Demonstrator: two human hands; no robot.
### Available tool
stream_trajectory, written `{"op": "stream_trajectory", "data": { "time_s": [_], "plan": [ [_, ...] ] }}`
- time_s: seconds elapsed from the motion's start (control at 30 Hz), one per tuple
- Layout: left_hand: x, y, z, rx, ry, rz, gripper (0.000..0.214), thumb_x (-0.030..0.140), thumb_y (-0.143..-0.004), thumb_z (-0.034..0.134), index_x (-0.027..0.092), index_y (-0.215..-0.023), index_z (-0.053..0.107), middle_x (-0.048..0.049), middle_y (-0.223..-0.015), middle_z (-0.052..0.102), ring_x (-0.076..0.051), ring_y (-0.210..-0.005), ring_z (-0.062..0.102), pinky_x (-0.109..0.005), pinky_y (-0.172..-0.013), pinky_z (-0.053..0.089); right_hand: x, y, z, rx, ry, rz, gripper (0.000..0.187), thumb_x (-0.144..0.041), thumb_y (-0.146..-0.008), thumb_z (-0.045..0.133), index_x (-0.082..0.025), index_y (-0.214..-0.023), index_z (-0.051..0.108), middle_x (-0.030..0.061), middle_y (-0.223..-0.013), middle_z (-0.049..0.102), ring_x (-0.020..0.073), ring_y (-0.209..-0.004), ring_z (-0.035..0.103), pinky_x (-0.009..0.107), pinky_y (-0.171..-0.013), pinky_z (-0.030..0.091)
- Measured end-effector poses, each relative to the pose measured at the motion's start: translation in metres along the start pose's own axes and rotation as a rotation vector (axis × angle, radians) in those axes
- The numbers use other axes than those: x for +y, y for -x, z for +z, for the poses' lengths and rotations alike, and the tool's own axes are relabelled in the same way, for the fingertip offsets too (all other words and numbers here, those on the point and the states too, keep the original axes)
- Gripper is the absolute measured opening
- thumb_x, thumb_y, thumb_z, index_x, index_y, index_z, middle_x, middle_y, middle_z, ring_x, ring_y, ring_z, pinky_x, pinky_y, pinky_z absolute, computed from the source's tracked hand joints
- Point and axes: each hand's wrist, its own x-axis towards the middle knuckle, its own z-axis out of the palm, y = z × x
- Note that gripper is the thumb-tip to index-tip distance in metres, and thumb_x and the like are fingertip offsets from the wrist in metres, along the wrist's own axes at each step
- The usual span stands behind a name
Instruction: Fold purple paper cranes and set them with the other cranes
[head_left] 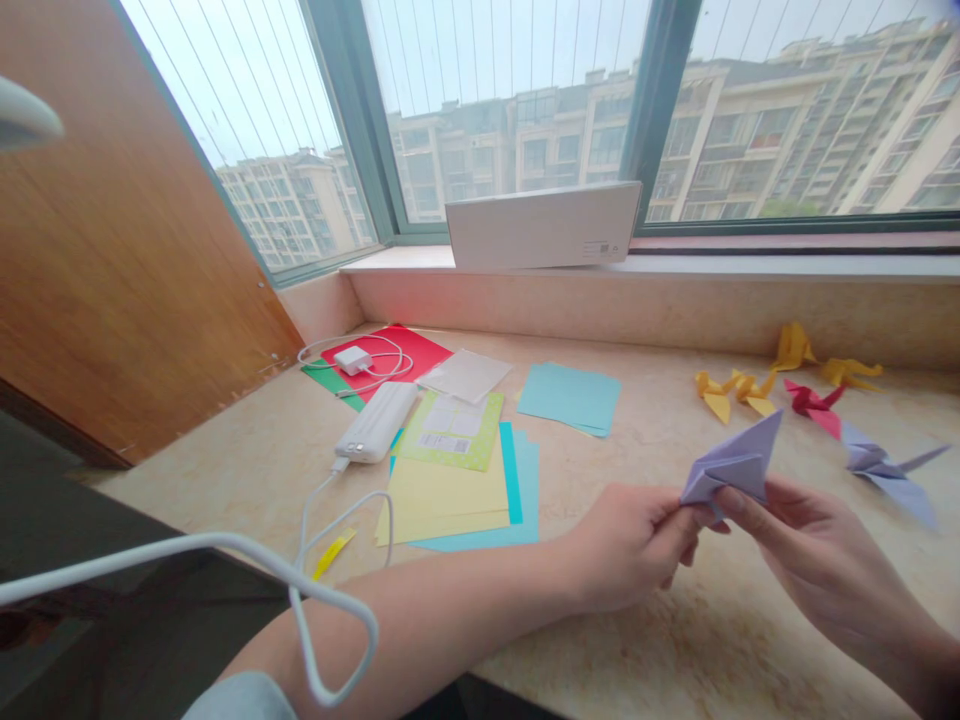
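You are holding the folded purple paper [742, 462] above the table [675, 650], your left hand [626, 545] pinching its corner, your right hand [814, 545] gripping its lower edge. You're apparently shaping a fold; the next move is probably calling for aligned edges.

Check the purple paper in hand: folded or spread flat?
Folded: the purple paper shows overlapping layers and a pointed tip, pinched by the left hand and right hand.

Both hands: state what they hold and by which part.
A folded lavender paper, pinched along its lower part: the left hand at the lower left corner, the right hand towards the lower right.
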Motion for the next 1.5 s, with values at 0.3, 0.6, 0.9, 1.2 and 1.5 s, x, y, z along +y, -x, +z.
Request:
{"op": "stream_trajectory", "data": {
  "time_s": [0.3, 0.6, 0.9, 1.2, 1.5],
  "plan": [
    [0.000, 0.001, 0.005, -0.100, 0.028, -0.066, 0.033, 0.026, -0.100, 0.041, 0.012, -0.110, 0.070, -0.0016, -0.072, 0.065, -0.006, -0.047, 0.052, -0.018, -0.053, 0.045, 0.005, 0.003, -0.001, -0.078, -0.125, 0.082, 0.028, -0.048, -0.081, 0.073, -0.021, -0.078, 0.074, 0.0041, -0.068, 0.065, 0.0208, -0.061, 0.060, 0.033, -0.052, 0.056],
    [-0.013, -0.001, 0.006, -0.177, 0.022, -0.043, 0.031, 0.022, -0.099, 0.043, 0.015, -0.115, 0.069, -0.0035, -0.080, 0.071, -0.007, -0.050, 0.055, -0.017, -0.054, 0.047, -0.004, 0.007, 0.004, -0.148, -0.254, 0.164, 0.018, -0.042, -0.076, 0.080, -0.024, -0.079, 0.081, 0.0065, -0.074, 0.077, 0.0249, -0.061, 0.069, 0.036, -0.053, 0.062],
    [-0.008, 0.001, 0.010, -0.123, 0.064, -0.065, 0.030, 0.026, -0.097, 0.047, 0.013, -0.108, 0.071, -0.0075, -0.088, 0.075, -0.007, -0.050, 0.056, -0.016, -0.050, 0.048, 0.004, 0.011, 0.000, -0.122, -0.260, 0.180, 0.017, -0.041, -0.077, 0.078, -0.026, -0.084, 0.081, 0.0063, -0.081, 0.078, 0.0259, -0.064, 0.070, 0.034, -0.048, 0.060],
    [-0.009, -0.003, 0.009, -0.089, 0.232, -0.106, 0.030, 0.026, -0.097, 0.048, 0.011, -0.109, 0.071, -0.0114, -0.099, 0.075, -0.008, -0.052, 0.060, -0.018, -0.047, 0.050, 0.007, 0.005, -0.002, 0.026, -0.082, 0.048, 0.024, -0.045, -0.072, 0.081, -0.024, -0.083, 0.079, 0.0066, -0.082, 0.078, 0.0242, -0.070, 0.070, 0.032, -0.062, 0.062],
    [-0.014, -0.001, 0.013, -0.046, 0.196, -0.105, 0.029, 0.030, -0.095, 0.052, 0.010, -0.104, 0.071, -0.0114, -0.096, 0.075, -0.011, -0.060, 0.067, -0.019, -0.051, 0.052, 0.000, 0.000, -0.007, -0.033, -0.007, 0.063, 0.025, -0.045, -0.068, 0.083, -0.024, -0.081, 0.082, 0.0071, -0.080, 0.079, 0.0269, -0.065, 0.071, 0.035, -0.055, 0.063]
  ]
}}
